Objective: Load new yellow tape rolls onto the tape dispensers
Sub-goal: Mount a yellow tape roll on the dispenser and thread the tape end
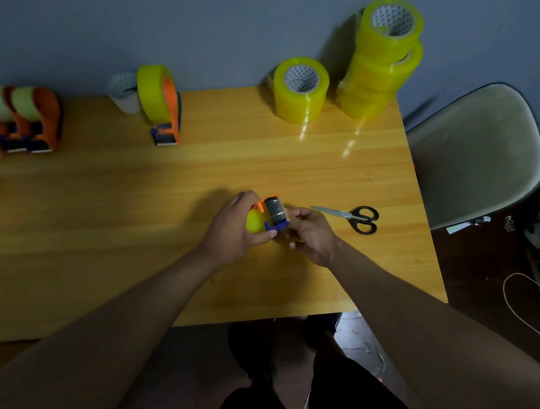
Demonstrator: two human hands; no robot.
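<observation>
My left hand (235, 234) grips an orange and blue tape dispenser (273, 214) with a yellow roll (253, 223) in it, held just above the wooden table (133, 252). My right hand (311, 233) pinches something at the dispenser's blue front end, likely the tape's free end; it is too small to tell. A loaded dispenser (161, 102) stands upright at the back. A single yellow roll (301, 89) and a stack of yellow rolls (380, 59) stand at the back right.
Black-handled scissors (353, 217) lie just right of my right hand. Several loaded orange dispensers (16, 121) line the back left. An empty cardboard core (123, 91) stands behind the upright dispenser. A white chair (477, 156) is beside the table's right edge.
</observation>
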